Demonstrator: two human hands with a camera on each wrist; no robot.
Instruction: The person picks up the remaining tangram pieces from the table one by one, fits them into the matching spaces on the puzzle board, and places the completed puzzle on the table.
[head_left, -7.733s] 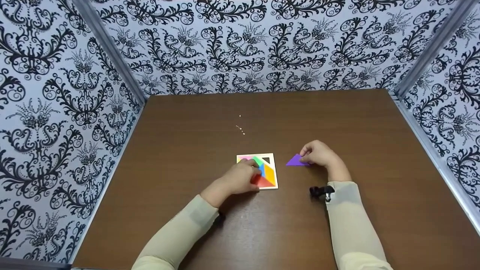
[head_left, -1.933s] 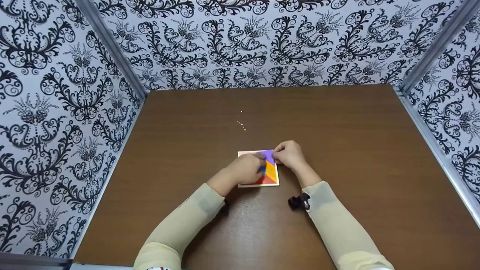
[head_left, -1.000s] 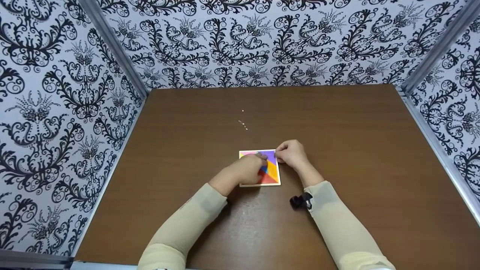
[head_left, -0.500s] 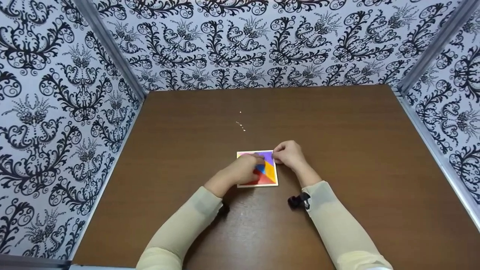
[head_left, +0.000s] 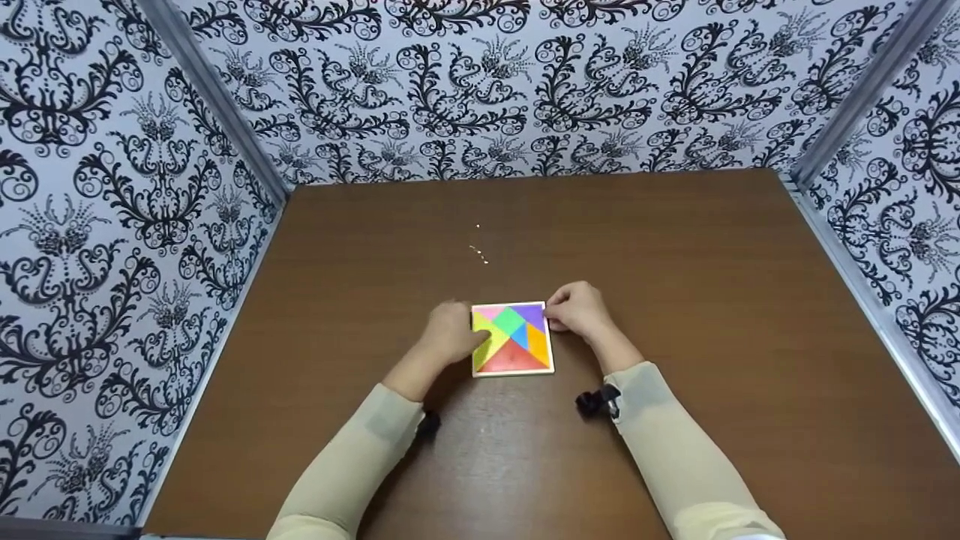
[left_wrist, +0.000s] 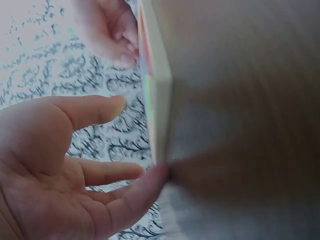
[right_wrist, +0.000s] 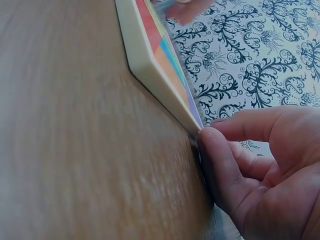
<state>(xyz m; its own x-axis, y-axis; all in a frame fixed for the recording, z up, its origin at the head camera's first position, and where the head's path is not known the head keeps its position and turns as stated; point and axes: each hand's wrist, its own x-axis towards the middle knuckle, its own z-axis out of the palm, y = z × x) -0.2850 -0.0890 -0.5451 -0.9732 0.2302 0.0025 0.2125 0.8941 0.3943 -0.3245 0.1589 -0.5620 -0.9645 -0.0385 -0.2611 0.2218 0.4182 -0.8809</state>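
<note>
A square tangram puzzle [head_left: 512, 354] in a pale frame lies flat on the table. Pink, green, blue, orange, red and yellow pieces fill it, along with a purple triangle [head_left: 529, 311] in the far right corner. My left hand [head_left: 448, 333] is at the frame's left side, its thumb over the yellow piece. In the left wrist view its fingers [left_wrist: 132, 200] are spread and loosely bent, one fingertip at a corner of the frame. My right hand [head_left: 579, 309] holds the far right corner; thumb [right_wrist: 217, 155] and forefinger meet there in the right wrist view.
The brown table [head_left: 360, 255] is bounded by patterned walls [head_left: 480, 90] at the back and sides. Several small pale specks [head_left: 480, 255] mark the surface beyond the puzzle. A dark wrist camera [head_left: 596, 403] sits on the right sleeve.
The purple triangle has gone from the table at right into the frame's far right corner. Since half a second ago, my left hand has drawn back leftward off the pieces; my right stays put.
</note>
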